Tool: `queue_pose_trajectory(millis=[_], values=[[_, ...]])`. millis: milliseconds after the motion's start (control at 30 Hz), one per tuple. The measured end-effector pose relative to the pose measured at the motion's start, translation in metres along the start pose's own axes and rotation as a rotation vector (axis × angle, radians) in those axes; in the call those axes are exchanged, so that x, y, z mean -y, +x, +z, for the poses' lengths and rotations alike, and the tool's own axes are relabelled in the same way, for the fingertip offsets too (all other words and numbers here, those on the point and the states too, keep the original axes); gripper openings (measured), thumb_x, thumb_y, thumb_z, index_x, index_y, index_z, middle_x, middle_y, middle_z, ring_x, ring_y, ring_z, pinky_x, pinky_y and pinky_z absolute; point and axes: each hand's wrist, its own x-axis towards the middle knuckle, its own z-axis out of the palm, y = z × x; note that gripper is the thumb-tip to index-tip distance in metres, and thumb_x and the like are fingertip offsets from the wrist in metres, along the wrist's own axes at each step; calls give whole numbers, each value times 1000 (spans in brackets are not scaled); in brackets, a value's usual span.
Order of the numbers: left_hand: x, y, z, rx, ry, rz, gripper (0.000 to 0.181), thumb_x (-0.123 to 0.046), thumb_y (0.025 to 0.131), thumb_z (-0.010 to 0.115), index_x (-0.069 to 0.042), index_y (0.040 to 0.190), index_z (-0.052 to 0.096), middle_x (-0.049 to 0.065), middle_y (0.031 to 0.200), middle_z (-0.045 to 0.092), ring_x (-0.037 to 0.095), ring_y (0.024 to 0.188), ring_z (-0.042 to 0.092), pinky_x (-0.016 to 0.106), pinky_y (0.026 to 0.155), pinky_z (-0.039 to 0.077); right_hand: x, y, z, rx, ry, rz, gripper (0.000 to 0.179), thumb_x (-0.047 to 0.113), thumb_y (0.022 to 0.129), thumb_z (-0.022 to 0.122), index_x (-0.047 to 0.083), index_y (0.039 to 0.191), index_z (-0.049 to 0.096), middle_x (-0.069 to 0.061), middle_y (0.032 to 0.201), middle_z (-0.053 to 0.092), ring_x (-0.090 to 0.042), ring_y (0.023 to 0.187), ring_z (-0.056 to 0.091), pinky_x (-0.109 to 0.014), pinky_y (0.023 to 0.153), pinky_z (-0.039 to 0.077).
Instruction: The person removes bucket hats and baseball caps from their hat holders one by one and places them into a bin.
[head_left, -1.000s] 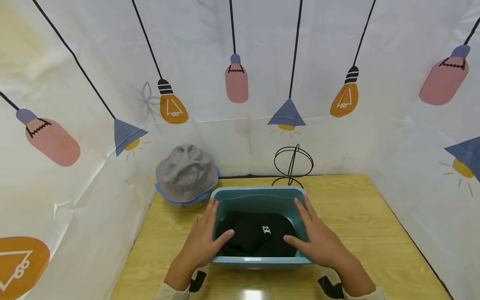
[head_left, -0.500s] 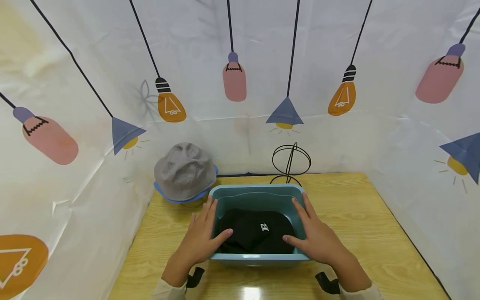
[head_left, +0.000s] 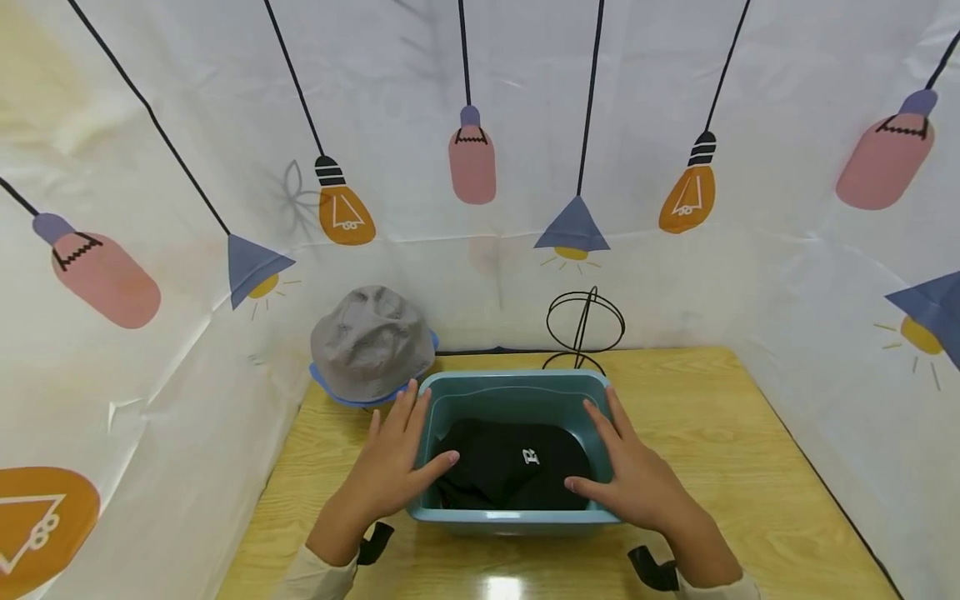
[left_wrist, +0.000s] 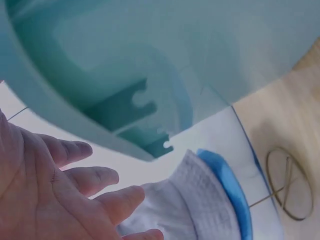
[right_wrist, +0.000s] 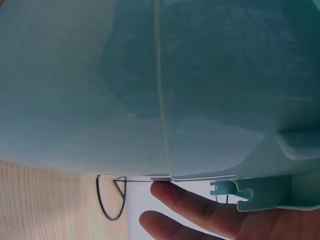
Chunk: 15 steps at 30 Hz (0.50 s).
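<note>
A blue-green plastic bin (head_left: 517, 383) stands on the wooden table with a black cap (head_left: 547, 467) inside it; the cap bears a small white letter. At the bin's left side is my left hand (head_left: 390, 458), fingers spread and straight, its thumb reaching over the rim. In the left wrist view a gap shows between this hand (left_wrist: 75, 190) and the bin's outer wall (left_wrist: 240, 55). My right hand (head_left: 637, 479) lies along the right rim, thumb over the inside and fingers extended. One fingertip of the right hand (right_wrist: 200, 215) meets the bin wall in the right wrist view.
Behind the bin on the left, a grey bucket hat (head_left: 372, 346) sits over something with a blue brim (head_left: 330, 392). A black wire stand (head_left: 585, 325) is at the back, near the white printed curtain (head_left: 420, 283). Bare wood (head_left: 735, 450) extends to the right.
My left hand has moved slightly left, off the bin's left side, with its fingers spread. The right hand has stayed at the right rim. Bin and cap remain in place.
</note>
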Motion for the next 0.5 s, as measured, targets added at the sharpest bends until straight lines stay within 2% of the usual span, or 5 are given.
queue_pose_trajectory(millis=[133,333,500], values=[[0,3,-7,7,22,7,100,-75,96,48,-17,169,9,8,175,0,37,161,10,74,121,11,-1,-1,0,4,11,-1,112,75,81,72,44,166,6,6,173,-21,-9,68,58,-31,48,44],[4,14,-21,-14,109,17,104,-80,94,46,-21,169,5,9,175,1,40,160,14,74,120,13,-2,-1,0,-13,19,-20,111,75,81,73,40,166,11,4,174,-19,-17,85,67,-30,52,44],[11,22,-36,-28,170,13,106,-81,93,47,-21,169,5,13,175,4,42,160,12,75,120,12,-4,0,1,-8,16,-19,111,75,81,72,41,166,10,4,174,-19,-13,81,65,-30,52,44]])
